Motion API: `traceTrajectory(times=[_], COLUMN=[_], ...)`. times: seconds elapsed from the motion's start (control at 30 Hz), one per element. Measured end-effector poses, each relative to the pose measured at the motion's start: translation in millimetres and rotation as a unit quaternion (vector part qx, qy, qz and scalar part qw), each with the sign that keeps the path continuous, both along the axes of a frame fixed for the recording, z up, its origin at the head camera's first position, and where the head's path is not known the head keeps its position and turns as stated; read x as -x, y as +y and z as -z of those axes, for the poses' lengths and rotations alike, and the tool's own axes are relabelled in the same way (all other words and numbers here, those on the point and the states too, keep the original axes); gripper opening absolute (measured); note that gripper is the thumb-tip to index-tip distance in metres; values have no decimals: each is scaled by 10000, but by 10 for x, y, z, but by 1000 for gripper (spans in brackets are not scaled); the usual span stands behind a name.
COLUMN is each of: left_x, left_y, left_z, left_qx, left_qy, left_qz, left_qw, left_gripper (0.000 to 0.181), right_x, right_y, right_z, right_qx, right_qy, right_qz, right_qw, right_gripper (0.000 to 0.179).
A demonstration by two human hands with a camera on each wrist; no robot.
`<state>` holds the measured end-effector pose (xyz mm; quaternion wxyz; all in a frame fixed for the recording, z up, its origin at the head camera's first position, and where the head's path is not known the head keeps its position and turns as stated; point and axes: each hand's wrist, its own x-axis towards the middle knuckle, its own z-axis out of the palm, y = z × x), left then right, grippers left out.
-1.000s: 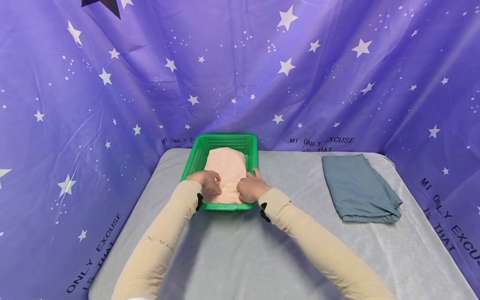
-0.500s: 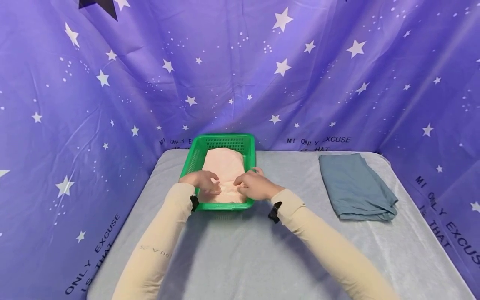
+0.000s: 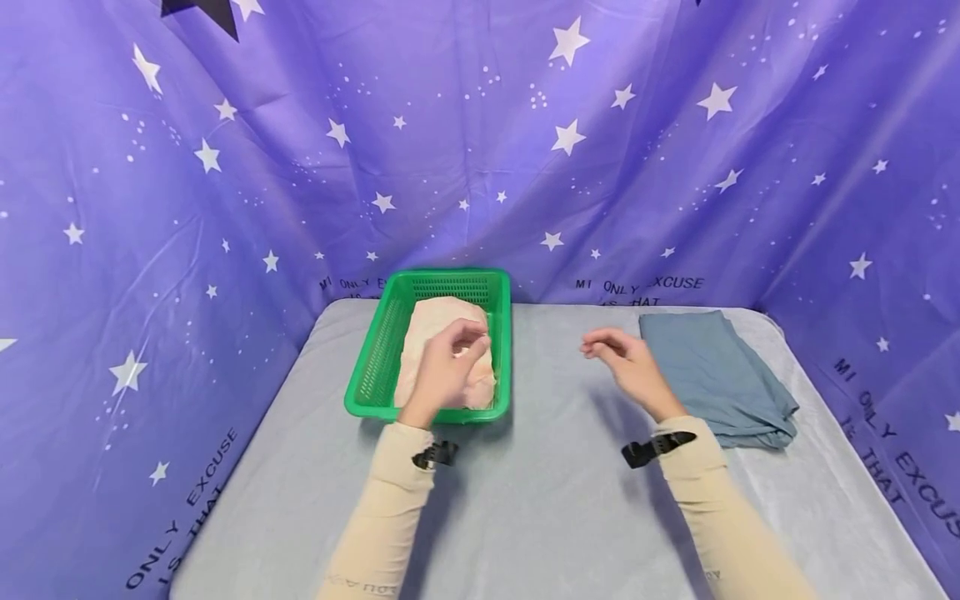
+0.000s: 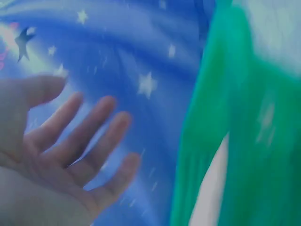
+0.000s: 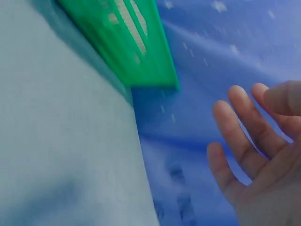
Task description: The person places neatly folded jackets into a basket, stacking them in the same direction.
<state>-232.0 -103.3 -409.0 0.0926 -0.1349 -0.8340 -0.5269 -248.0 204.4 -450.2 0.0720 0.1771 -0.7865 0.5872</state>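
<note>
In the head view a light pink folded cloth (image 3: 442, 321) lies inside a green plastic basket (image 3: 369, 367) at the table's far side. My left hand (image 3: 442, 367) hovers over the basket's near part and covers some of the cloth. Its fingers are spread and relaxed in the left wrist view, holding nothing. Between the basket and a folded blue-grey cloth (image 3: 712, 367), my right hand (image 3: 630, 367) is raised above the table, nearest that cloth's left edge. The right wrist view shows its fingers (image 5: 244, 122) loosely bent around nothing.
A grey cloth-covered table (image 3: 540, 500) lies under everything. Purple curtains (image 3: 480, 150) with white stars hang behind and on both sides, close to the basket's back. Each wrist wears a black strap (image 3: 648, 450).
Both hands have come off the pink cloth. The right hand has moved out of the basket toward the blue-grey cloth, and the left has lifted and shifted slightly right.
</note>
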Motion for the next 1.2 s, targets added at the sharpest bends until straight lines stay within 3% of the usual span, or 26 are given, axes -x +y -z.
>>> traceTrajectory(times=[0.1, 0.27, 0.37, 0.5, 0.63, 0.77, 0.9, 0.97, 1.07, 1.2], left_x=[-36, -57, -57, -32, 5, 15, 27, 28, 14, -25], left_y=[343, 842, 1129, 1514, 1873, 2167, 2415, 2511, 2628, 2757], left_z=[123, 292, 396, 592, 789, 906, 963, 981, 1016, 1078], left_qx=[-837, -1431, -1892, -2498, -2721, -2785, -2944, -2980, -3061, -3354], left_qy=[98, -70, -365, -1077, -1764, -2384, -2905, -3112, -3416, -3721], left_qz=[74, 347, 467, 528, 355, 15, -161, -137, -64, 24], left_qw=[9964, 9891, 9802, 9608, 9453, 9304, 9103, 9023, 8886, 8655], left_gripper=[19, 18, 16, 16, 17, 14, 16, 20, 30, 40], right_x=[-65, -193, -258, -297, -298, -278, -271, -282, -306, -324], right_y=[293, 684, 889, 1129, 1387, 1682, 1934, 2026, 2121, 2191], right_z=[58, 118, 147, 165, 185, 245, 318, 357, 423, 507], right_qx=[698, 1661, 1954, 1749, 1107, 866, 168, -420, -1281, -1863], right_qy=[37, -116, -316, -645, -952, -1176, -1575, -1837, -2182, -2566], right_qz=[420, 1104, 1630, 2698, 3852, 4460, 4689, 4600, 4227, 3570], right_qw=[9967, 9798, 9666, 9447, 9112, 8831, 8689, 8677, 8703, 8786], right_gripper=[22, 16, 15, 17, 20, 22, 17, 28, 56, 73])
